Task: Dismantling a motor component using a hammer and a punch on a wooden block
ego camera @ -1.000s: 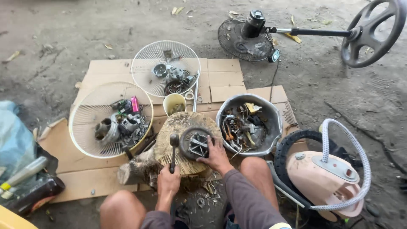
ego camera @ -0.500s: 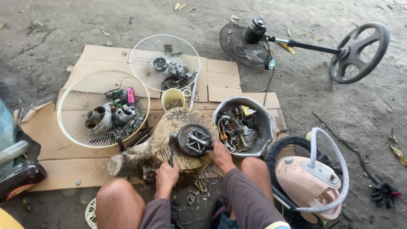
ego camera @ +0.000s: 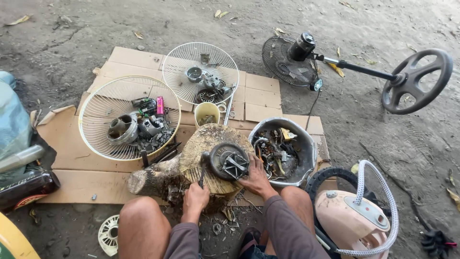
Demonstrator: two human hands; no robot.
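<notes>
A: Where is the round motor part, and how is it held?

B: The dark fan motor (ego camera: 228, 161) lies on the flat top of a sawn log stump (ego camera: 191, 165), which gives it a firm base. The right hand (ego camera: 256, 180) presses against the motor's near right edge, fingers spread, seemingly to steady it. The left hand (ego camera: 195, 195), at the stump's near edge, is clenched around a hammer (ego camera: 202, 169) whose head sits just left of the motor.

A: What surrounds the stump?

B: Just right, a dented metal basin (ego camera: 306, 144) holds scrap. Left and behind, two white fan guards (ego camera: 96, 120) serve as trays for small parts. A yellow cup (ego camera: 207, 113) stands just behind.

A: Anything unclear?

B: The hammer's lower handle is hidden in the fist, and the small parts are too jumbled to name.
</notes>
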